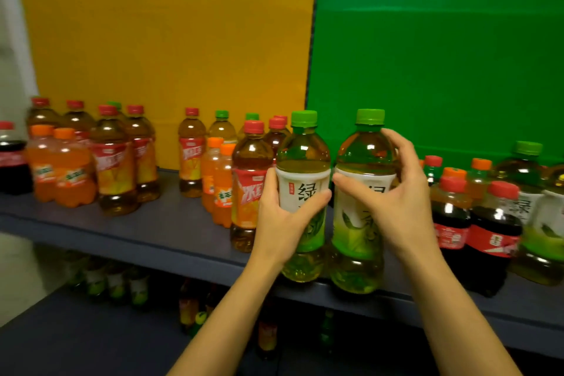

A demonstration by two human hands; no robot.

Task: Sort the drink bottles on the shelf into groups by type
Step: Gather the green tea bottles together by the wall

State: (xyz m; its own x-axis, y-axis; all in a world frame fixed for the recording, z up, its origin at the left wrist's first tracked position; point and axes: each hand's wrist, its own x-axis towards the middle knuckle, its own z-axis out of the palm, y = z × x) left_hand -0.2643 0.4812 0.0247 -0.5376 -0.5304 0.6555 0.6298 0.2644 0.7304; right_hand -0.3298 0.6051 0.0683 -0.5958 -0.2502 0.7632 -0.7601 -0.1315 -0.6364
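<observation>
gripping green tea bottles (303, 149) (near shelf edge (122, 243)): left hand (280, 223), right hand (396, 201).

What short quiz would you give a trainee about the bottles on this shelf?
1. True or false: the left hand holds the left tea bottle and the right hand holds the right tea bottle, both green-capped.
2. Which cap colour do the orange soda bottles at the far left have? A red, B orange, C green.
3. Fill in: the cola bottles to the right of the hands have ____ caps.

Key: 1 true; 2 B; 3 red.
</observation>
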